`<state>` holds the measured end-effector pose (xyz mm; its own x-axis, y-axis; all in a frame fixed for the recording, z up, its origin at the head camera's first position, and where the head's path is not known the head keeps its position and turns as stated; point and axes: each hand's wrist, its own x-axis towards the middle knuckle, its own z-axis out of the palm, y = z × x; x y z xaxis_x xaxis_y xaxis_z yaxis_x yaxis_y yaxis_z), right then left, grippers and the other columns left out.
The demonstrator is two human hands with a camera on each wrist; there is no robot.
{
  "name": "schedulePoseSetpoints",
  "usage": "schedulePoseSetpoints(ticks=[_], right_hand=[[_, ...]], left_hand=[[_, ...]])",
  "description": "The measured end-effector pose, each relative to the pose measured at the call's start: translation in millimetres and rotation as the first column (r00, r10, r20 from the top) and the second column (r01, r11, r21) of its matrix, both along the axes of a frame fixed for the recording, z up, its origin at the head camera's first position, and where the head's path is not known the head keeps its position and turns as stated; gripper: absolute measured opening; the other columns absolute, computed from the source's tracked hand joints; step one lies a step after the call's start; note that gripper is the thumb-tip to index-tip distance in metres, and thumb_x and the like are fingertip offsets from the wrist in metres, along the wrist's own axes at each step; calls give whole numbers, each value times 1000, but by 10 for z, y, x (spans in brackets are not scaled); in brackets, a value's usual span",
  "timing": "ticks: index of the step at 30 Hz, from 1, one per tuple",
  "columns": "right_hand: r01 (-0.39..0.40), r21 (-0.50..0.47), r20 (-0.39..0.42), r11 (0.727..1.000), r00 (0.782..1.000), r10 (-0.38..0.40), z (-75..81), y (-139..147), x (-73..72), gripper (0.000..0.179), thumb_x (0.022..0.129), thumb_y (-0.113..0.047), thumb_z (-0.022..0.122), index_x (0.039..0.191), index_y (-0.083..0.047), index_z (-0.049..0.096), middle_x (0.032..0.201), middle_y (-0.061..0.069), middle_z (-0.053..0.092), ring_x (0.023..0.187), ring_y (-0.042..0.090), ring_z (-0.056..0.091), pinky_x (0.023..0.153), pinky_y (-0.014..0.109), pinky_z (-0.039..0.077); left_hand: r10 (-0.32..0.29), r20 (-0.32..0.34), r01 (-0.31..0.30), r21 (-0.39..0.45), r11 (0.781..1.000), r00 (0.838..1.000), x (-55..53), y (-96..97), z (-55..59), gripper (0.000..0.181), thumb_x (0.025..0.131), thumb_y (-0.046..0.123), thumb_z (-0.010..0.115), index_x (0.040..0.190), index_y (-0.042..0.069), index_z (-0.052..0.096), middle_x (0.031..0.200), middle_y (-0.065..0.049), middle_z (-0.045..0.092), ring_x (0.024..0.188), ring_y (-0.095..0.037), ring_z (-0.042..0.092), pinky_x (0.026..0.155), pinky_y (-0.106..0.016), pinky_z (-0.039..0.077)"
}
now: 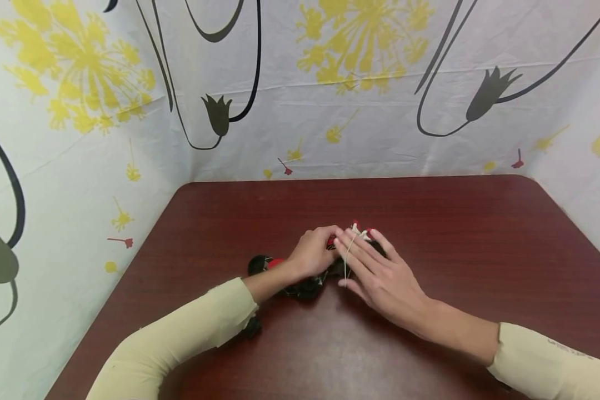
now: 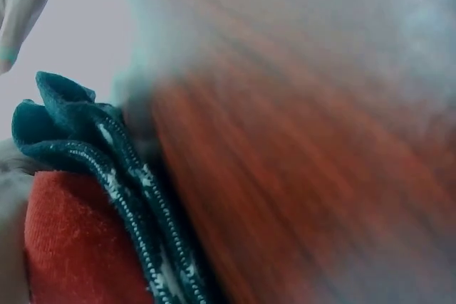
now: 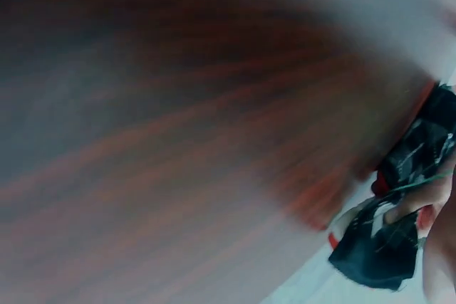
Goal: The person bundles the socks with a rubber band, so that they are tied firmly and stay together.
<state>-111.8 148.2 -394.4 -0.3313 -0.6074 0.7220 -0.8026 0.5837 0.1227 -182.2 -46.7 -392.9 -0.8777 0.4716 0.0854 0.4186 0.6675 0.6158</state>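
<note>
A bundle of dark knitted cloth [image 1: 305, 289] with red patches and white marks, sock-like, lies across the table under my left forearm. My left hand [image 1: 314, 253] grips its far part, thumb and fingers curled in. Just right of it is my right hand [image 1: 385, 278], its fingers nearly straight, with a thin pale rubber band [image 1: 346, 258] stretched between fingers and thumb. Dark and red-and-white cloth ends show beyond those fingers, partly hidden. In the left wrist view are folded dark edges [image 2: 114, 154] with dotted stitching beside red cloth [image 2: 78, 240]. The right wrist view shows dark cloth [image 3: 381, 247] by the fingers.
The bundle is on a reddish-brown wooden table [image 1: 430, 222] with rounded far corners. White sheeting [image 1: 300, 128] printed with yellow bursts and grey flowers hangs behind the table and on both sides.
</note>
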Motion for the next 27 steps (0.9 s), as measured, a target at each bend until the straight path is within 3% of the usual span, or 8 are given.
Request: schedulePoseSetpoints(ticks=[4, 8, 12, 16, 21, 24, 27], right_hand=[[198, 18, 64, 980, 978, -199, -36, -3, 32, 70, 114, -53, 34, 155, 1, 50, 159, 16, 51, 143, 30, 54, 117, 57, 35], [297, 52, 99, 954, 949, -301, -46, 13, 21, 75, 114, -57, 27, 151, 2, 55, 152, 17, 59, 140, 31, 56, 110, 60, 38], [308, 58, 105, 950, 944, -312, -15, 8, -11, 71, 113, -55, 30, 133, 6, 62, 130, 20, 69, 125, 36, 61, 103, 59, 40], [293, 51, 89, 955, 951, -297, 37, -17, -32, 62, 114, -50, 34, 111, 7, 61, 103, 18, 66, 104, 36, 60, 93, 54, 42], [281, 18, 179, 960, 943, -279, 101, -46, 26, 63, 115, -51, 31, 102, 3, 61, 97, 15, 68, 99, 35, 62, 91, 52, 44], [288, -4, 333, 958, 904, -270, 159, -59, 80, 49, 114, -43, 44, 100, -2, 65, 94, 10, 71, 101, 33, 66, 91, 49, 44], [324, -41, 509, 945, 820, -260, 214, -72, 128, 30, 110, -32, 59, 100, -6, 71, 89, 5, 72, 95, 30, 68, 88, 47, 47]], left_hand=[[36, -35, -37, -20, 999, 999, 31, 21, -21, 23, 98, 17, 78, 120, 14, 73, 112, -3, 77, 76, -11, 59, 73, -30, 51], [55, -50, -56, -16, 998, 997, 52, 28, -36, 17, 97, 18, 80, 112, 17, 72, 106, -2, 77, 78, -12, 62, 71, -31, 50], [62, -57, -64, -18, 998, 996, 70, 33, -39, 17, 97, 17, 80, 112, 18, 72, 102, -1, 77, 74, -14, 61, 67, -31, 48], [59, -65, -60, -22, 998, 996, 74, 37, -46, 17, 96, 14, 79, 111, 18, 73, 90, 2, 73, 65, -13, 53, 61, -28, 44], [49, -77, -51, -31, 998, 996, 84, 38, -46, 18, 96, 11, 78, 112, 17, 73, 80, 5, 67, 59, -11, 44, 57, -27, 38], [44, -86, -47, -28, 999, 995, 81, 32, -51, 19, 95, 10, 78, 112, 17, 73, 80, 5, 67, 60, -11, 43, 57, -27, 37], [42, -82, -44, -25, 999, 996, 74, 21, -55, 21, 94, 9, 78, 112, 17, 72, 77, 5, 64, 60, -11, 41, 57, -27, 35]])
